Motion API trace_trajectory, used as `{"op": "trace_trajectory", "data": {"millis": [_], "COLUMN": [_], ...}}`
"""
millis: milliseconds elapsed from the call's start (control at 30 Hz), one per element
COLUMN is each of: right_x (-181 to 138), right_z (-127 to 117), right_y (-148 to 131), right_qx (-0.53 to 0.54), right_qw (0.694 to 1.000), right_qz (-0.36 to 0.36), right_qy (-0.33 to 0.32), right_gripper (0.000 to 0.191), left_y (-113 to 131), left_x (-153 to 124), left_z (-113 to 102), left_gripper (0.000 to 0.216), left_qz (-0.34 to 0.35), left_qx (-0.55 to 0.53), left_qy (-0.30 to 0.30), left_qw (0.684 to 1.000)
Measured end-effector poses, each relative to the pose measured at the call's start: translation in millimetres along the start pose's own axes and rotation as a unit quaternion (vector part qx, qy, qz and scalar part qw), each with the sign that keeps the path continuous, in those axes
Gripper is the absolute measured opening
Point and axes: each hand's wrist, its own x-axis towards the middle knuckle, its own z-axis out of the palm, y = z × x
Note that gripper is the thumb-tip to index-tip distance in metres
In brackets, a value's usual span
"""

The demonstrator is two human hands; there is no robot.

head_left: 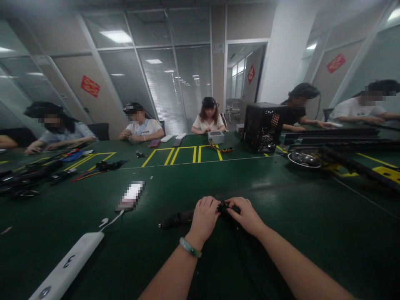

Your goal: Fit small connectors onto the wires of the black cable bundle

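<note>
Head view | left hand (204, 216) grip: fingers curled shut on black connector (223, 207) | right hand (246, 214) grip: fingertips pinched on the same black connector | position: between both hands, low over green counter (281, 233) | count: 1 black connector, 1 black cable bundle (176, 219) lying just left of the left hand, 1 phone (130, 196), 1 white power strip (67, 264)

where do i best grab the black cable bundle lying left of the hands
Probably its free left part: the black cable bundle lies flat on the dark green table, running left to right, so come from above and close across its narrow width. Its right end sits pinched between the left hand and right hand.
</note>
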Motion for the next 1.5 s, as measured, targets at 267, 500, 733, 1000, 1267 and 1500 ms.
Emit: {"op": "trace_trajectory", "data": {"millis": [267, 500, 733, 1000, 1267, 1500], "right_x": [-2.6, -18.1, -40.6, -50.3, -18.6, -14.6], "right_z": [-3.6, -12.9, -30.6, -39.5, -0.7, 10.7], "right_y": [-2.8, -3.9, -8.0, -6.4, -9.5, 4.6], "right_qx": [-0.026, 0.002, 0.152, 0.218, 0.0, -0.02], "right_qw": [0.999, 0.999, 0.982, 0.93, 0.988, 0.993], "right_qz": [0.004, -0.015, 0.079, 0.12, 0.125, 0.112], "right_qy": [-0.028, -0.039, -0.074, -0.27, -0.093, -0.043], "right_gripper": [0.006, 0.003, 0.014, 0.013, 0.012, 0.012], "left_y": [8.0, 32.4, 32.5, 21.6, 23.2, 22.9], "left_x": [-4.1, -11.7, -8.6, -5.6, -9.0, -6.3], "left_z": [-7.6, -9.3, 3.9, -1.8, 4.3, 8.7], "left_gripper": [0.023, 0.007, 0.019, 0.018, 0.021, 0.014], "left_qz": [0.011, -0.007, -0.012, 0.044, 0.023, -0.012], "left_qx": [-0.02, -0.009, -0.018, -0.043, -0.047, -0.06], "left_qy": [0.001, -0.038, -0.055, -0.081, -0.058, -0.036], "left_qw": [1.0, 0.999, 0.998, 0.995, 0.997, 0.997]}}
